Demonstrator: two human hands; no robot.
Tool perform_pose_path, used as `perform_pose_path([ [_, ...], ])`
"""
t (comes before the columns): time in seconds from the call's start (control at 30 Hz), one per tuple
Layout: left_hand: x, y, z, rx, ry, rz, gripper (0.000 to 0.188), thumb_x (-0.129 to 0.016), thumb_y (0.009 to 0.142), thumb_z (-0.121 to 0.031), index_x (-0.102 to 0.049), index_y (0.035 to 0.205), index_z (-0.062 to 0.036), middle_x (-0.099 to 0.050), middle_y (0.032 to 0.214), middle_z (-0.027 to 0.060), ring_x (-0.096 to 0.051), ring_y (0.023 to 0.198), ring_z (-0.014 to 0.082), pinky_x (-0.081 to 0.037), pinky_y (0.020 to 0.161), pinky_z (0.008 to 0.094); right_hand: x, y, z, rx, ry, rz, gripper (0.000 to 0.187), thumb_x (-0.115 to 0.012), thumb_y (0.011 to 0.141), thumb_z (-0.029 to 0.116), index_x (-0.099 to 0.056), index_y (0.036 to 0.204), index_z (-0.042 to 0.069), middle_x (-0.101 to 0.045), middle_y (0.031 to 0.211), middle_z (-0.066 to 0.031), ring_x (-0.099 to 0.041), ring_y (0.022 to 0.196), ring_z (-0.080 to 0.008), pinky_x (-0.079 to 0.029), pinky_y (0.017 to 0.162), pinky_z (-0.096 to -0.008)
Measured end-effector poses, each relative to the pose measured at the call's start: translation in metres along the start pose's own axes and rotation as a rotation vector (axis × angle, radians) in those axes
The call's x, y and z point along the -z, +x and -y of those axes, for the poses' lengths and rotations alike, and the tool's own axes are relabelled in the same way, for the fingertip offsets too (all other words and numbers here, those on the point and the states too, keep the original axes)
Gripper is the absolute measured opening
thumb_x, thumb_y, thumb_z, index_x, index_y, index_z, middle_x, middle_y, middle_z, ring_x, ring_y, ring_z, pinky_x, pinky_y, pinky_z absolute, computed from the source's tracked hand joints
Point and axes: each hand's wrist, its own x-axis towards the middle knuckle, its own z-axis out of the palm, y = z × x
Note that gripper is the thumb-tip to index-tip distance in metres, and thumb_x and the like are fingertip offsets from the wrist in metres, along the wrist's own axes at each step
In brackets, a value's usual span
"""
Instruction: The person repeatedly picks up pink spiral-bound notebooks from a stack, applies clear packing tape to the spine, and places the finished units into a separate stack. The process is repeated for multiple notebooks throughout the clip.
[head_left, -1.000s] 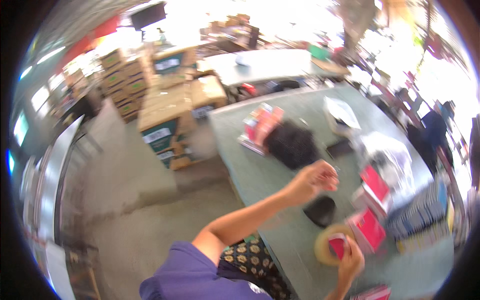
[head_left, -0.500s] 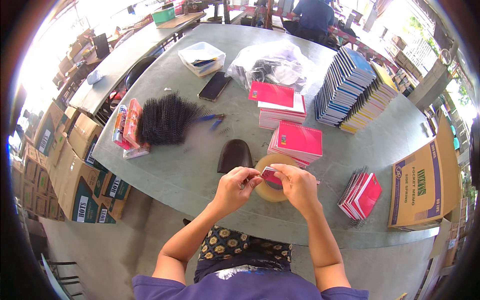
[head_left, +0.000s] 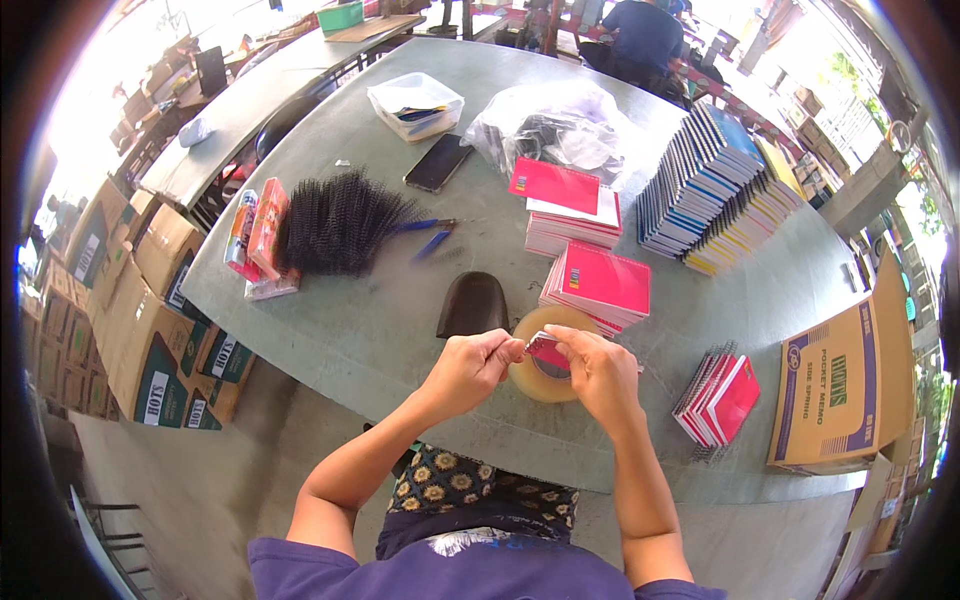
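Observation:
Over a roll of tape [head_left: 530, 383], I hold a small red notebook [head_left: 551, 351] edge-on. My right hand [head_left: 602, 372] is closed on its cover and pages. The fingers of my left hand [head_left: 466, 370] pinch at the notebook's left edge, where a dark spiral wire [head_left: 531, 343] shows; the fingertips partly hide it. Just beyond the hands lie a dark brown curved pad [head_left: 472, 304] and a stack of red notebooks [head_left: 608, 278]. To the right, several red notebooks with spirals [head_left: 727, 402] are piled on the table.
Black spiral wires [head_left: 345, 225] lie heaped at left beside blue-handled pliers [head_left: 432, 243]. Farther back are a phone [head_left: 438, 163], a plastic tub [head_left: 415, 105] and a clear bag [head_left: 550, 125]. Blue notebooks [head_left: 695, 190] stand stacked at right; a carton [head_left: 828, 385] sits at the right edge.
My left hand has turned, its fingers curling more tightly at the notebook's edge. The right hand keeps its hold. The view has shifted slightly.

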Motion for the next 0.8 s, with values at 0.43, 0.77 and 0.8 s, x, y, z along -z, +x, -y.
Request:
perform_pose_path([
  [0.43,-0.002,0.019,0.017,-0.639,0.392,-0.285,0.02,-0.059,0.091,-0.022,-0.062,0.094,-0.0028,-0.057,0.061,0.0059,-0.058,0.057,0.0115,-0.045,0.05,0.0281,-0.004,-0.004,0.0,0.161,-0.026,0.004,0.023,-0.058,0.077,0.002,-0.065,0.099,0.007,-0.067,0.095,-0.0104,-0.063,0.089,-0.0281,-0.05,0.075,-0.0387],
  [0.77,0.017,0.015,0.001,-0.078,0.088,0.189,0.02,-0.061,0.09,-0.022,-0.061,0.095,-0.0028,-0.057,0.062,0.0052,-0.054,0.057,0.0094,-0.044,0.052,0.0243,-0.006,-0.003,0.0,0.214,-0.023,-0.01,0.029,-0.058,0.074,0.002,-0.063,0.101,0.01,-0.067,0.093,-0.007,-0.063,0.09,-0.0261,-0.049,0.076,-0.0384],
  [0.8,0.018,0.016,-0.001,0.081,0.02,0.232,0.02,-0.061,0.09,-0.022,-0.061,0.094,-0.0027,-0.057,0.061,0.0047,-0.053,0.057,0.0093,-0.044,0.052,0.0238,-0.006,-0.003,0.0,0.218,-0.023,-0.008,0.028,-0.058,0.074,0.002,-0.063,0.101,0.01,-0.067,0.093,-0.0067,-0.063,0.09,-0.0261,-0.049,0.076,-0.0385],
])
